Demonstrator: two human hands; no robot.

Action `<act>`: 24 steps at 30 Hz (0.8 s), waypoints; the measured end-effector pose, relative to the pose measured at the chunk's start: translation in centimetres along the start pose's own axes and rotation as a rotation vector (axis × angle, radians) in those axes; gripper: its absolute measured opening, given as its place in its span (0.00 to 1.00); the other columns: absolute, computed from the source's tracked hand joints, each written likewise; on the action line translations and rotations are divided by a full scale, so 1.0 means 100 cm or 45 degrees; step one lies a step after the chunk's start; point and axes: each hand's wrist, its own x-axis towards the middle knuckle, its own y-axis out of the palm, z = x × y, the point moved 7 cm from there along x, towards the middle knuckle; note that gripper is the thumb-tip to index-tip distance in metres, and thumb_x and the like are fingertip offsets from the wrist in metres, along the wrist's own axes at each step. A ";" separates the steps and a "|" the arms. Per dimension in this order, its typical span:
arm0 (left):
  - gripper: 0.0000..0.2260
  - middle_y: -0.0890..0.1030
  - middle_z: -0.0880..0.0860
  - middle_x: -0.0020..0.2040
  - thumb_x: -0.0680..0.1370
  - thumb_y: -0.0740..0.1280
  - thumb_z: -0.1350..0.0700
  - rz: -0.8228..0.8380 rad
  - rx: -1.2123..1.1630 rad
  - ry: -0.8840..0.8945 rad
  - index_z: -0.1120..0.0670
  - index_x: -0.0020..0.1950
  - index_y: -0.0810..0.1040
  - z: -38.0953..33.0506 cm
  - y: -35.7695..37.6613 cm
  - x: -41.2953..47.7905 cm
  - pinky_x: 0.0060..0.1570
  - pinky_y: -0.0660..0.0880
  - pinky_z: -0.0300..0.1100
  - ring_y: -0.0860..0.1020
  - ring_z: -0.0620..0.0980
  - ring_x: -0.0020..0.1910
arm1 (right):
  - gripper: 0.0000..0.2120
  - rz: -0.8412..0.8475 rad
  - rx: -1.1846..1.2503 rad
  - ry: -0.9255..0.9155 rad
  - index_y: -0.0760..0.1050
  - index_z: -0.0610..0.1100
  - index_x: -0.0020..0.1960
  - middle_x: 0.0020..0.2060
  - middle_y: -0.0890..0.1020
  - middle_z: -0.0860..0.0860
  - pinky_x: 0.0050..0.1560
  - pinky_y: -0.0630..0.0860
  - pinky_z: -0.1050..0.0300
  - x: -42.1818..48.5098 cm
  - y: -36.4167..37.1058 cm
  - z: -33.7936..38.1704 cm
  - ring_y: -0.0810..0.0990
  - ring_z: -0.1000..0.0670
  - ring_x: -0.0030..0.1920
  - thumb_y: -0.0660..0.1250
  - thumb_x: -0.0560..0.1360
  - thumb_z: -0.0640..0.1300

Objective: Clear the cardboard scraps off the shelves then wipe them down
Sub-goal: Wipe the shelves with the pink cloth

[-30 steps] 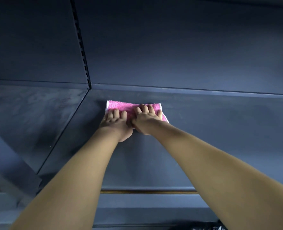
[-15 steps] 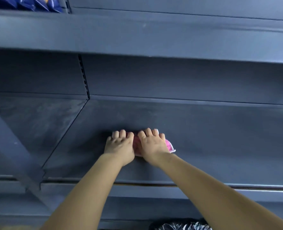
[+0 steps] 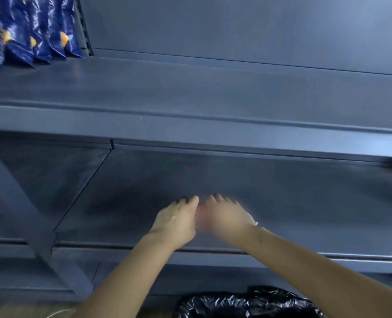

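The left hand [image 3: 176, 220] and right hand [image 3: 227, 216] lie side by side, fingers stretched flat, pressing a pink cloth [image 3: 199, 217] onto the lower shelf [image 3: 305, 203]. The cloth shows only between and beside them, blurred. Blue packets [image 3: 18, 35] stand on the upper shelf [image 3: 190, 88], far above-left of the hands. A black bag [image 3: 247, 304] sits below the forearms.

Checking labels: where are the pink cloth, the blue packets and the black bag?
pink cloth [image 3: 199, 215], head view, blurred pink patch, the rest is covered.
blue packets [image 3: 18, 40], head view, front of one packet near its yellow mark.
black bag [image 3: 247, 305], head view, crinkled top at the bottom edge.
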 end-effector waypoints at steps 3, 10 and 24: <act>0.08 0.74 0.53 0.57 0.80 0.57 0.58 -0.018 0.014 0.029 0.55 0.58 0.65 -0.021 -0.029 -0.010 0.42 0.67 0.43 0.74 0.54 0.56 | 0.23 -0.018 -0.002 -0.019 0.66 0.40 0.64 0.58 0.70 0.44 0.60 0.66 0.53 -0.021 -0.026 -0.005 0.71 0.44 0.60 0.51 0.80 0.57; 0.07 0.73 0.52 0.56 0.81 0.56 0.56 -0.035 0.006 0.035 0.54 0.58 0.64 -0.054 -0.081 -0.042 0.43 0.67 0.43 0.73 0.52 0.55 | 0.21 -0.067 0.060 -0.032 0.65 0.40 0.61 0.58 0.71 0.44 0.58 0.66 0.54 -0.067 -0.074 -0.008 0.72 0.44 0.59 0.52 0.80 0.56; 0.07 0.66 0.46 0.41 0.80 0.56 0.52 -0.117 0.078 0.087 0.51 0.45 0.60 -0.127 -0.163 -0.064 0.39 0.63 0.41 0.67 0.48 0.42 | 0.08 -0.325 0.183 -0.176 0.57 0.44 0.46 0.46 0.71 0.47 0.45 0.58 0.58 -0.137 -0.155 -0.043 0.70 0.43 0.48 0.48 0.82 0.47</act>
